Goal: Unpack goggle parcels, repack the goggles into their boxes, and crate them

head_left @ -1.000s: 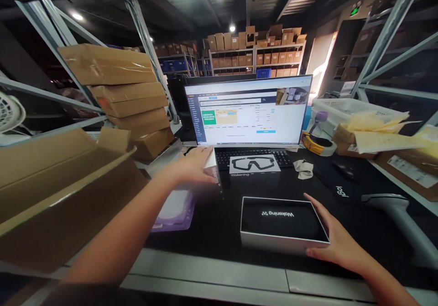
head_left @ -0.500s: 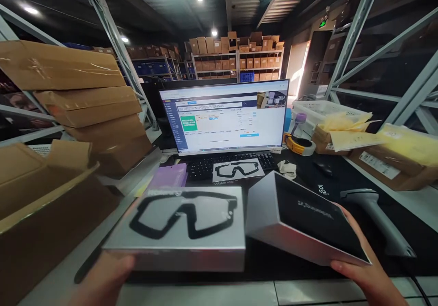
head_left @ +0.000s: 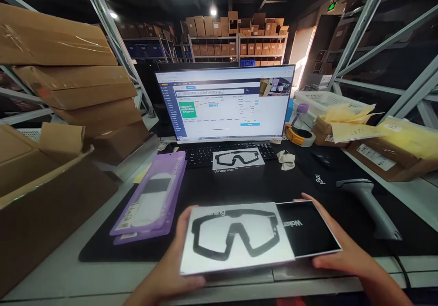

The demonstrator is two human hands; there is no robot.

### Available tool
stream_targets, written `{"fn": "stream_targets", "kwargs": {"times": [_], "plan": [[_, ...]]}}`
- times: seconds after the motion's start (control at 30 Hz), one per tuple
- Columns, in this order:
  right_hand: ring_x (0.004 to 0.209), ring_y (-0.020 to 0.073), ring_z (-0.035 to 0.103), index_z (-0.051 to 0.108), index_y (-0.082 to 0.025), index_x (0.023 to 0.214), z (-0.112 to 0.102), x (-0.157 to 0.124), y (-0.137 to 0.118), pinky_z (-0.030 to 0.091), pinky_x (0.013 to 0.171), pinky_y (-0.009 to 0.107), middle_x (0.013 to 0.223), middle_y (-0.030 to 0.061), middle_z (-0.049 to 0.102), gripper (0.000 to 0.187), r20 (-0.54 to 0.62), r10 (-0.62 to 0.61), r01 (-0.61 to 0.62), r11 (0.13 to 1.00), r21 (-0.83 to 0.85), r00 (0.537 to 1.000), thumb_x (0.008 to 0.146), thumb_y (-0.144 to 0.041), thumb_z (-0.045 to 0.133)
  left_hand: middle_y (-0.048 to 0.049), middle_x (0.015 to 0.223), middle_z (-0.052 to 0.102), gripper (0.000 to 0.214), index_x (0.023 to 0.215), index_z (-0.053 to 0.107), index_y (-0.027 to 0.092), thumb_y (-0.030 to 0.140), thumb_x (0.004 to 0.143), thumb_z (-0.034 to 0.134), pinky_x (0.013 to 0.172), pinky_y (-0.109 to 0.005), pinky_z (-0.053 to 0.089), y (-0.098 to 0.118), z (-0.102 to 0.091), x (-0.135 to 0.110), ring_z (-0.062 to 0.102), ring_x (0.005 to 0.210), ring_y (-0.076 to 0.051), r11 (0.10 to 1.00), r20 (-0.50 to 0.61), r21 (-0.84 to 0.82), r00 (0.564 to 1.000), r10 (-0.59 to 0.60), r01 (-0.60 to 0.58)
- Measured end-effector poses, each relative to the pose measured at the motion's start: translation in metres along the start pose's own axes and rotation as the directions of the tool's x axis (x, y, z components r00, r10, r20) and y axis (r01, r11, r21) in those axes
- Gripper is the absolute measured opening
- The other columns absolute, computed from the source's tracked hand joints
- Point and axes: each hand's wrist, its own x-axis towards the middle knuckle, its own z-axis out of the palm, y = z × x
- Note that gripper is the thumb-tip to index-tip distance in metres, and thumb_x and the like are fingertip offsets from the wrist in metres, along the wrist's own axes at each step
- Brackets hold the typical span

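Observation:
My left hand (head_left: 173, 262) is wrapped round the left end of a white box sleeve (head_left: 251, 240) printed with dark sports glasses. In my right hand (head_left: 344, 251) is the outer end of a black-topped inner box (head_left: 313, 235), which sits partly inside the sleeve's right end. Both are held together above the front edge of the desk mat. Beyond them, a similar white glasses box (head_left: 238, 158) rests at the keyboard. Purple pouches (head_left: 155, 192) lie to the left, showing a pale and grey item through a window.
A monitor (head_left: 226, 107) stands behind the keyboard (head_left: 200, 156). On the right are a barcode scanner (head_left: 369, 205), mouse (head_left: 321, 160), tape roll (head_left: 299, 136) and cartons with yellow envelopes (head_left: 407, 134). An open carton (head_left: 44, 205) and stacked cartons (head_left: 65, 84) flank the left.
The sleeve and inner box, apart before, have come together, with the inner box now partly in the sleeve. My left hand moved right, uncovering the purple pouches. The view has tilted slightly downward.

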Motion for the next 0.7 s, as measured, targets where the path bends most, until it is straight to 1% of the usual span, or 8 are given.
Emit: {"fn": "stream_targets", "kwargs": {"times": [0.1,0.2,0.3,0.37,0.5,0.6,0.67,0.7], "plan": [[0.152,0.0390,0.018,-0.013,-0.026,0.160,0.037,0.010,-0.014,0.020,0.122,0.055,0.167,0.0187,0.010,0.151,0.093,-0.050,0.033,0.984,0.175,0.994,0.051,-0.092,0.068,-0.0221,0.144,0.043,0.109,0.151,0.011,0.031,0.065,0.072,0.076,0.100,-0.062,0.051,0.004,0.036,-0.001,0.055,0.129,-0.043,0.999,0.060,0.004,0.997,0.042,-0.043],[0.154,0.0360,0.007,-0.032,-0.029,0.153,0.066,0.020,-0.024,0.016,0.122,0.055,0.167,0.0172,-0.008,0.160,0.159,-0.120,0.064,0.947,0.315,0.980,0.045,-0.093,0.068,-0.0220,0.148,0.037,0.112,0.152,0.006,0.030,0.049,0.071,0.081,0.102,-0.057,0.051,0.005,0.053,-0.002,0.052,0.133,-0.040,0.994,0.054,0.069,0.996,0.075,-0.079],[0.153,0.0340,0.016,-0.026,-0.029,0.155,0.076,0.034,-0.028,0.022,0.121,0.053,0.168,0.0177,-0.005,0.147,0.166,-0.127,0.056,0.926,0.374,0.978,0.060,-0.086,0.071,-0.0228,0.151,0.035,0.114,0.155,0.004,0.026,0.041,0.071,0.081,0.105,-0.058,0.049,0.013,0.056,0.003,0.049,0.135,-0.040,0.983,-0.003,0.166,0.997,0.078,-0.077],[0.152,0.0345,0.018,-0.011,-0.027,0.160,0.071,0.045,-0.028,0.021,0.122,0.054,0.168,0.0178,0.005,0.135,0.123,-0.110,0.076,0.964,0.256,0.986,0.067,-0.081,0.071,-0.0223,0.151,0.036,0.112,0.156,0.010,0.024,0.040,0.071,0.081,0.108,-0.059,0.046,0.024,0.058,0.009,0.048,0.135,-0.040,0.963,-0.099,0.257,0.989,0.113,-0.084],[0.152,0.0361,0.018,0.017,-0.021,0.160,0.029,0.051,-0.019,0.015,0.125,0.055,0.165,0.0157,0.018,0.100,-0.257,-0.116,0.023,0.941,-0.337,0.959,0.084,-0.068,0.062,-0.0190,0.140,0.045,0.097,0.153,0.029,0.021,0.025,0.070,0.080,0.109,-0.057,0.046,0.046,0.070,0.029,0.049,0.130,-0.038,0.779,-0.214,0.585,0.884,0.416,-0.225],[0.147,0.0452,0.025,0.023,-0.011,0.158,-0.032,0.028,0.001,0.022,0.120,0.062,0.158,0.0262,0.027,0.095,-0.607,-0.123,-0.300,0.782,-0.547,0.785,0.089,-0.068,0.052,-0.0182,0.136,0.043,0.082,0.148,0.040,0.019,0.009,0.072,0.070,0.107,-0.050,0.050,0.048,0.084,0.041,0.048,0.129,-0.034,0.573,-0.099,0.746,0.795,0.599,-0.339],[0.140,0.0566,0.030,0.030,-0.003,0.153,-0.076,0.008,0.021,0.030,0.110,0.071,0.148,0.0386,0.034,0.101,-0.743,-0.029,-0.552,0.650,-0.522,0.669,0.084,-0.071,0.055,-0.0174,0.135,0.042,0.075,0.144,0.045,0.019,0.005,0.073,0.067,0.107,-0.048,0.050,0.043,0.094,0.047,0.048,0.128,-0.032,0.498,-0.010,0.767,0.769,0.640,-0.405],[0.134,0.0607,0.036,0.039,-0.009,0.149,-0.095,-0.001,0.032,0.035,0.099,0.075,0.140,0.0380,0.043,0.095,-0.764,0.037,-0.600,0.643,-0.476,0.645,0.081,-0.072,0.058,-0.0173,0.135,0.041,0.074,0.143,0.046,0.018,0.006,0.073,0.066,0.109,-0.049,0.049,0.039,0.099,0.050,0.048,0.129,-0.032,0.472,0.033,0.763,0.755,0.655,-0.442]]}}
